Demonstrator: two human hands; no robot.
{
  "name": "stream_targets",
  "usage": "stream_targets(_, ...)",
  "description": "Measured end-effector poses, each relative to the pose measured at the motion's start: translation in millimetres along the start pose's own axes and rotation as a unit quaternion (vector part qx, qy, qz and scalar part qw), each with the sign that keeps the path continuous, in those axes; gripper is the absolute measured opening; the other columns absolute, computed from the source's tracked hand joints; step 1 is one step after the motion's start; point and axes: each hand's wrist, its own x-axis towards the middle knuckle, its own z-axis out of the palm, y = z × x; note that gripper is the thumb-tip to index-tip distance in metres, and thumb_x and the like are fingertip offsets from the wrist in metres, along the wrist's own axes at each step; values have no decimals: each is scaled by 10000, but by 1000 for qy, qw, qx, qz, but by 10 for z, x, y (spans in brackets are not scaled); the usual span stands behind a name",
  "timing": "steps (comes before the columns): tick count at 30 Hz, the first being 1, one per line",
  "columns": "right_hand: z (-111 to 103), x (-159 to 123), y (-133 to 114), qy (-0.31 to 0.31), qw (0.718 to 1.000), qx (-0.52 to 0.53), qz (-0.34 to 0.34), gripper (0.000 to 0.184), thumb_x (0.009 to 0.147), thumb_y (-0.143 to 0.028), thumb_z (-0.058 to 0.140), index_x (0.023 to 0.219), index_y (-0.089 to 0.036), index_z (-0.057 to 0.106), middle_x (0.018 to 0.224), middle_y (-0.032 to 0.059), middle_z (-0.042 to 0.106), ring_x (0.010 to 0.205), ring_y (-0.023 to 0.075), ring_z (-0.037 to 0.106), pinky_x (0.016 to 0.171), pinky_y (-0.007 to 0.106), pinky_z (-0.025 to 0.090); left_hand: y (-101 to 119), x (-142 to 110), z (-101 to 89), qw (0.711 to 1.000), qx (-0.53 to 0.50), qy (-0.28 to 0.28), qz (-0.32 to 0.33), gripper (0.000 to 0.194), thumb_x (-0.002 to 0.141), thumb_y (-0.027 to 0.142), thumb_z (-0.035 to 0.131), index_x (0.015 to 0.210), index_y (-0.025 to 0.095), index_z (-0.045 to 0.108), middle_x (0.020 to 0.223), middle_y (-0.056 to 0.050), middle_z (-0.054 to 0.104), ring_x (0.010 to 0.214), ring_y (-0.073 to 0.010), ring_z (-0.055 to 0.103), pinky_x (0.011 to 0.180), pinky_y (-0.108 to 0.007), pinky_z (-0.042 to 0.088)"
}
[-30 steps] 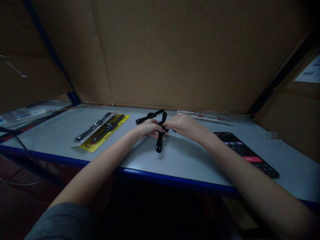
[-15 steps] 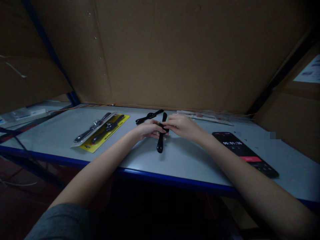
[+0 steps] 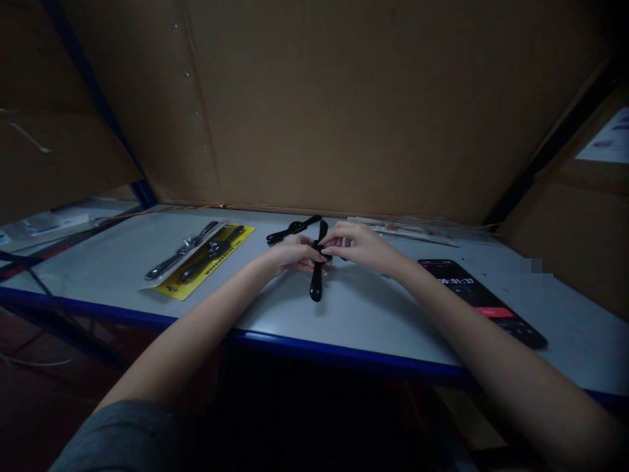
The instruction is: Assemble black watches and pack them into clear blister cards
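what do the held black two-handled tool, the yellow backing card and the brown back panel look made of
Black two-handled tool: probably painted metal, though plastic isn't ruled out; its near handle shows glossy highlights. Yellow backing card: likely smooth printed paperboard, being flat and straight-edged with dark lettering. Brown back panel: looks like matte cardboard, dull brown with a long crease.

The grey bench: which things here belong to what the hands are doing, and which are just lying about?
Seems part of the job:
two-armed black piece, held in the left hand
right hand, fingers at its middle

Seems just lying about:
similar black piece behind
yellow-carded pack
phone
plastic packaging at the back
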Motion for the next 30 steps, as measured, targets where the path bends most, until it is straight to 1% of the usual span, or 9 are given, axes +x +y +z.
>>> stream_targets(2,27,2,24,18,1000,-19,5,85,737,-256,626,734,-172,633,797,32,554,710,127,511,634,255,385,2,-12,18,1000,6,-3,-6,376,601,89,693,924,108,501,809,-113,685,628,-163,668,635,-287,516)
stream_targets(4,70,5,23,30,999,-36,21,115,735,-271,623,695,-167,595,749,20,540,663,119,495,591,246,362,5,-25,40,1000,4,-5,-7,387,598,87,700,920,110,489,806,-115,685,625,-166,669,618,-280,519)
stream_targets(7,136,6,-26,19,998,-9,57,78,762,-247,580,788,-174,573,609,-24,518,550,100,464,515,227,313,11,-41,70,1000,3,-10,-2,405,590,85,715,921,108,484,783,-109,686,623,-173,671,620,-282,528)
stream_targets(9,157,6,-71,12,997,17,73,79,775,-245,564,804,-172,569,558,-35,516,514,95,461,492,220,296,14,-45,79,1000,3,-9,-1,399,592,76,709,922,104,486,763,-104,685,618,-175,671,615,-280,530)
stream_targets(13,113,6,-118,34,995,10,90,212,786,-333,561,676,-155,595,552,-4,550,507,94,461,488,231,286,7,-26,61,1000,-5,8,-2,351,622,56,668,922,100,493,775,-106,682,625,-161,668,611,-268,530)
stream_targets(19,3,12,-86,36,994,-8,105,288,779,-418,550,720,-155,653,614,29,601,544,112,484,512,249,316,-27,30,-14,999,-34,14,20,337,633,69,676,920,109,503,827,-118,679,664,-169,668,707,-353,537)
stream_targets(23,-5,13,-85,45,992,-33,109,376,816,-458,483,656,-150,628,571,30,571,528,110,473,500,255,298,-32,36,-27,999,-31,21,24,329,635,69,677,918,98,512,838,-129,676,677,-189,673,733,-379,532)
stream_targets(25,0,9,-99,34,994,-18,100,414,842,-461,437,651,-149,629,552,25,557,514,105,466,498,252,298,-26,31,-22,999,-30,25,26,321,640,58,664,921,93,511,830,-128,676,680,-191,674,738,-379,530)
stream_targets(30,19,4,-130,7,996,46,81,455,886,-458,357,777,-148,671,547,8,554,479,91,457,511,237,320,-7,21,-9,999,-24,29,21,322,643,51,660,914,91,491,816,-131,675,679,-190,675,742,-378,523)
